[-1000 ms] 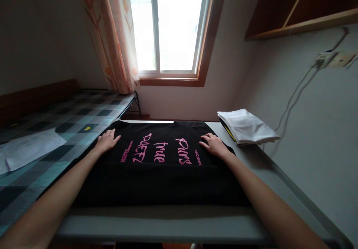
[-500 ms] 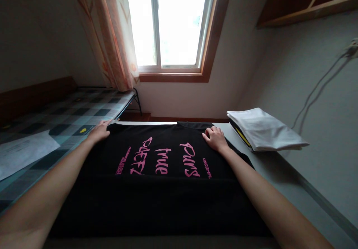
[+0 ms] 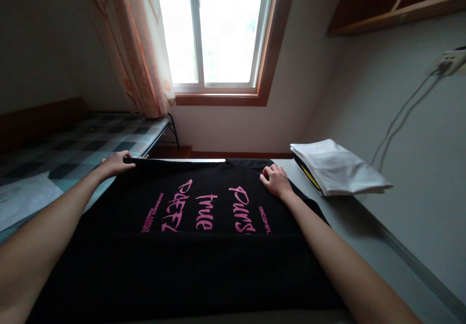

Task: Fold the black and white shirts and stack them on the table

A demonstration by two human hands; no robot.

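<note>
A black shirt [image 3: 218,265] with pink lettering lies spread over a white table [image 3: 386,261], its near part folded over the print. At the far left corner of the shirt, my left hand [image 3: 117,163] pinches the edge between thumb and fingers and pulls it taut, just past the table's left side. My right hand [image 3: 276,180] is near the collar on the far right, its curled fingers gripping the black cloth.
Folded white cloth [image 3: 340,166] with black and yellow layers rests on the table's right side. To the left is a bed with a checked cover [image 3: 120,132] and a paper sheet [image 3: 27,197]. A window and curtain [image 3: 140,47] stand beyond.
My left hand has moved left with the shirt's corner, stretching that edge outward. My right hand stays at the collar. The view has shifted slightly right.
</note>
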